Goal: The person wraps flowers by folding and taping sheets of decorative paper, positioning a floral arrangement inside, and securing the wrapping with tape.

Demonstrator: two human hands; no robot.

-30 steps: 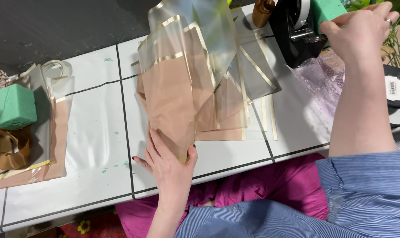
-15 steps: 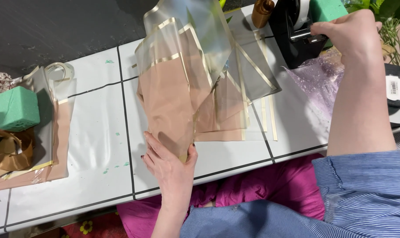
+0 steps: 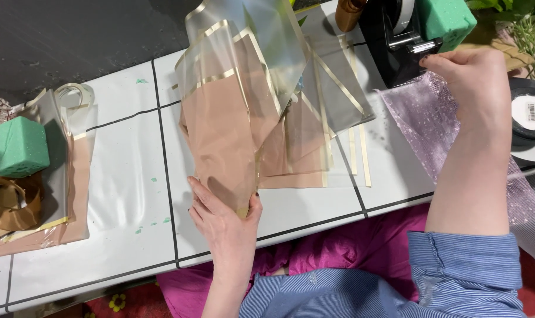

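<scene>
My left hand (image 3: pixel 226 221) grips the narrow bottom of a cone of wrapping sheets (image 3: pixel 226 129), tan and clear film with gold edges, which stands up off the white tiled table (image 3: pixel 126 176). My right hand (image 3: pixel 471 82) reaches to the black tape dispenser (image 3: pixel 391 35) at the far right. Its fingertips are pinched at the cutter, seemingly on the end of the tape, though the strip itself is too thin to make out. More gold-edged sheets (image 3: pixel 338 100) lie flat behind the cone.
A lilac mesh sheet (image 3: pixel 420 118) lies under my right forearm. One green foam block (image 3: pixel 447 17) sits by the dispenser, another (image 3: pixel 17 147) at the far left on film and brown ribbon (image 3: pixel 8 206). A tape roll (image 3: pixel 529 115) lies at the right edge.
My right hand has come down from the dispenser's top to its cutter. My left hand keeps its hold, and the cone has barely shifted.
</scene>
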